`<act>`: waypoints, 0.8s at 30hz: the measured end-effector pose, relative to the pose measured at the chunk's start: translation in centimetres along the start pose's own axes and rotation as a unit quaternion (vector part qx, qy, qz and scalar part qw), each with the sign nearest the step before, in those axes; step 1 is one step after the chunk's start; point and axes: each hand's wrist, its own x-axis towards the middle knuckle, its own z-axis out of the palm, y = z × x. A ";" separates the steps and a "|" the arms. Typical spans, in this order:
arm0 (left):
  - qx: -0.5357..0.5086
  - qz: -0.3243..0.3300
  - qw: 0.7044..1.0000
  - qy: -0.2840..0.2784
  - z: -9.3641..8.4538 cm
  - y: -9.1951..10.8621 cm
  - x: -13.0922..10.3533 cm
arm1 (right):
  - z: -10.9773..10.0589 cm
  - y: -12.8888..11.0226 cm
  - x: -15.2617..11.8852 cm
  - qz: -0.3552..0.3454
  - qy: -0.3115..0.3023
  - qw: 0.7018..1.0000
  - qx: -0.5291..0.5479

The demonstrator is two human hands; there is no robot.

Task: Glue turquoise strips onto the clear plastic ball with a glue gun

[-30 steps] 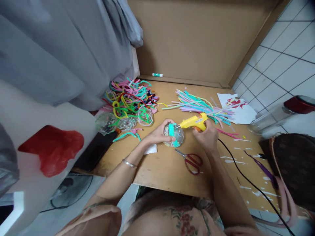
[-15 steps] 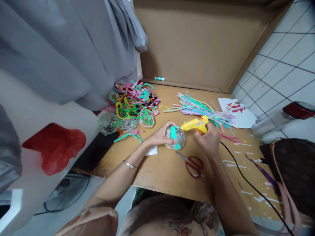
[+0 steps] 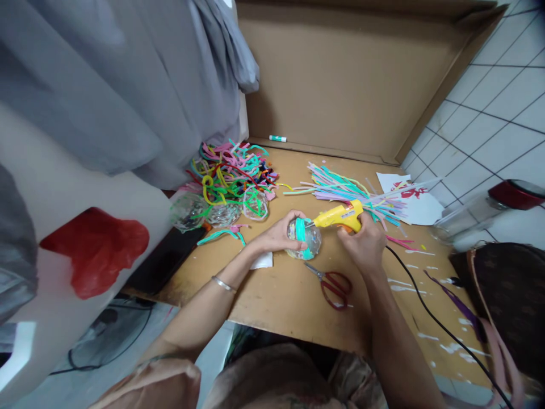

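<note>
Left hand (image 3: pixel 281 234) extends from lower left, fingers and thumb pinching clear ball (image 3: pixel 314 243); thumb tip lies by its teal band (image 3: pixel 300 230). Right hand (image 3: pixel 367 241), forearm from lower right, has fingers wrapped round yellow glue gun (image 3: pixel 334 216), nozzle beside band. Gun label (image 3: pixel 349 209): too small to read. Ball sits right of left palm, over desk (image 3: pixel 272 301).

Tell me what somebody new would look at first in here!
Probably the bright yellow glue gun in the right hand, pointing at the clear ball with a turquoise band in the left hand. Next might come the tangle of colourful strips farther back on the left, and the big red shape at the far left.
</note>
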 end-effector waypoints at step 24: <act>0.006 -0.016 1.000 -0.001 0.2 0.5 -0.1 | 0.0 0.4 0.0 -0.051 0.047 0.997 -0.030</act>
